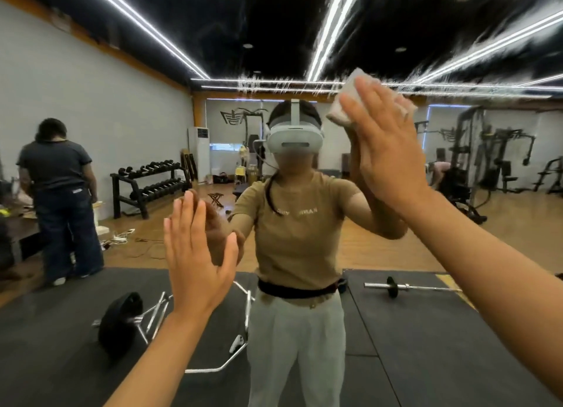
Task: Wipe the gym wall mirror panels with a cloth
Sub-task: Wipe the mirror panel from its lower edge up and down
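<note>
The wall mirror (106, 102) fills the whole view and reflects the gym and a person in a headset. My right hand (385, 150) is raised at upper right, fingers straight, pressing a folded white cloth (344, 102) flat against the glass. Most of the cloth is hidden under the palm; its edges show above and left of the fingers. My left hand (198, 257) is lower, at centre left, palm flat on the mirror with fingers straight, holding nothing.
In the reflection, another person stands at the left (61, 199) beside a dumbbell rack (149, 184). Black floor mats carry a trap bar with a plate (122, 324) and a barbell (396, 286). Weight machines (487, 163) stand at the right.
</note>
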A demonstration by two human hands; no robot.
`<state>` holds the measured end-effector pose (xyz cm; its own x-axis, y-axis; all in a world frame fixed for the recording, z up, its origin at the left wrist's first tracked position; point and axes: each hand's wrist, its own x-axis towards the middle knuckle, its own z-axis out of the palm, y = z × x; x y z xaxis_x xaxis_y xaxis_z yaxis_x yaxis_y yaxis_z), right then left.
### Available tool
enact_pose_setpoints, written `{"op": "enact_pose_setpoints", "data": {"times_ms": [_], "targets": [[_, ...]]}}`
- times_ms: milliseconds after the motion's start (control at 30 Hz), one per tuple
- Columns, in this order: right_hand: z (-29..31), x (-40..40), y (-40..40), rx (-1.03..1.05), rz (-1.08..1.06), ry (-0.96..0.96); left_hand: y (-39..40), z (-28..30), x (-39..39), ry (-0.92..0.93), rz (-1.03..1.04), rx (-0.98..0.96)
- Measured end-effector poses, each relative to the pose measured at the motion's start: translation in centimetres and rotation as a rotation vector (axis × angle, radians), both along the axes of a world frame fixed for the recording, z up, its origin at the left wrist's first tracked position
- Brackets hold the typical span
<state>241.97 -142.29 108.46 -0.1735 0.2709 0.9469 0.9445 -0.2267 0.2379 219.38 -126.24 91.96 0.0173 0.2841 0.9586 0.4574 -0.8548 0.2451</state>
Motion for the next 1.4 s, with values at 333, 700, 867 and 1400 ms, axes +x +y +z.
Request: {"op": "enact_pose_setpoints", "data": {"times_ms": [333, 700, 867, 1400], "targets": [[-21.8, 2.4, -2.2, -0.496, 0.087, -0.376, -0.9, 0.3, 0.3, -0.034, 0.017, -0.088], [-3.2, 7.4, -4.9, -0.206, 0.110, -0.234, -2.6, 0.8, 0.8, 0.028, 0.120, -0.211], [2.6, 7.9, -5.6, -0.023, 0.101, -0.065, -2.5, 0.8, 0.8, 0.014, 0.108, -0.216], [-18.4, 10.8, -10.7, -0.291, 0.002, -0.146, -2.5, 0.8, 0.6, 0.013, 0.095, -0.213]]}}
